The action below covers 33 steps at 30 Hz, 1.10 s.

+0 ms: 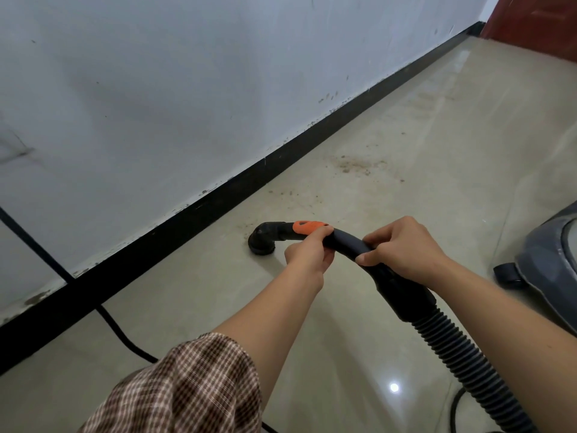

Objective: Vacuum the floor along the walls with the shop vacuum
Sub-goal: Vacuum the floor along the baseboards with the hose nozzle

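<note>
The black curved vacuum handle [346, 243] carries an orange slider [307, 227] and ends in a round black nozzle [261, 240] that points down at the floor beside the black baseboard [193, 214]. My left hand [309, 251] grips the handle just behind the orange part. My right hand [402, 250] grips it further back, above the cuff where the ribbed black hose [459, 360] begins. The grey shop vacuum body [549, 267] stands at the right edge. Brown dirt [352, 165] lies scattered on the beige floor ahead of the nozzle.
A white scuffed wall [187, 89] runs diagonally from lower left to upper right. A black power cord [118, 332] hangs down the wall and trails across the floor at the left. A dark red door [537, 23] stands at the far right corner.
</note>
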Each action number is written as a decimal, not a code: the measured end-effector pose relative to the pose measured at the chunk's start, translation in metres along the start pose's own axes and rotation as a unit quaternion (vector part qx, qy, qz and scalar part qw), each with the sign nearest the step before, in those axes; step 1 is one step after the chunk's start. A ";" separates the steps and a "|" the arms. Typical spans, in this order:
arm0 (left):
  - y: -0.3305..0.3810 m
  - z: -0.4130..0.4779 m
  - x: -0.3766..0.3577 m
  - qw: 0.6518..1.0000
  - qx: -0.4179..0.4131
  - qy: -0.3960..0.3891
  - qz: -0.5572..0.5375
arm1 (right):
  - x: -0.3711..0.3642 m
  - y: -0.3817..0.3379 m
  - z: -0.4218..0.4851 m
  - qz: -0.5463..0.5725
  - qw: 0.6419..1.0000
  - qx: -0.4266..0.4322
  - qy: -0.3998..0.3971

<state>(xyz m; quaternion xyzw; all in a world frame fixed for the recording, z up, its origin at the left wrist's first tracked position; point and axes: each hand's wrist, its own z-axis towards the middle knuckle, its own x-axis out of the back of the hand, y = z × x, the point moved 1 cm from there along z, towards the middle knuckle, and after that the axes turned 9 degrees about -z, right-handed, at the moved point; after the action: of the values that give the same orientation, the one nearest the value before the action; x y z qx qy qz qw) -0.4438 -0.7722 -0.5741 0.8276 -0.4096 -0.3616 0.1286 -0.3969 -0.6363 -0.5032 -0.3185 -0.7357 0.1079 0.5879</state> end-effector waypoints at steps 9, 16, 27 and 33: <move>0.020 0.013 0.020 1.000 -0.020 0.021 0.004 | -0.023 -0.015 0.015 0.009 1.000 0.015 -0.005; 0.034 0.024 0.030 0.999 -0.040 0.015 -0.004 | -0.040 -0.027 0.022 0.007 0.999 0.037 0.008; 0.043 0.033 0.030 0.998 -0.060 -0.006 -0.025 | -0.052 -0.036 0.029 0.024 0.998 0.045 0.043; 0.044 0.037 0.026 0.997 -0.062 -0.031 -0.029 | -0.053 -0.036 0.031 0.008 0.996 0.055 0.065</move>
<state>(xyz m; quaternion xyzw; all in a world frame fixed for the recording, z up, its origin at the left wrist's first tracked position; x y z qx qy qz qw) -0.4851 -0.8167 -0.5910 0.8179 -0.3656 -0.4158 0.1564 -0.4321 -0.6890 -0.5354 -0.2980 -0.6866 0.1318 0.6500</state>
